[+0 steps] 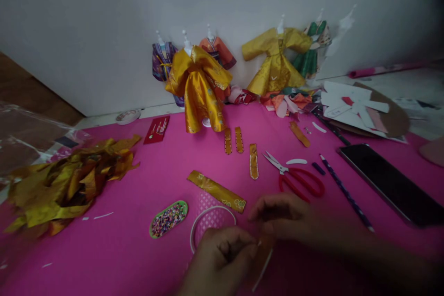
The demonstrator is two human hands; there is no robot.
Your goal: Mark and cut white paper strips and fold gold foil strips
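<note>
Low in the head view, my left hand [225, 256] pinches an orange-brown fabric strip [264, 254] with a white edge. My right hand [289, 216] is just to the right, its fingers curled and blurred near the strip's upper end; what they hold, if anything, cannot be made out. Beyond the hands lies a long gold fabric strip [217, 190]. Beside my left hand is a white-rimmed pink mesh basket [192, 233], and left of it a green dish of multicoloured beads [169, 218]. Red-handled scissors [294, 178] rest open past my right hand.
Small doll dresses, including a gold one [196, 88] and a yellow one [277, 62], stand along the wall. Gold fabric scraps [69, 185] pile at left. A phone [391, 182] and a pencil [347, 192] lie at right. Short trimmed strips [254, 161] lie mid-table.
</note>
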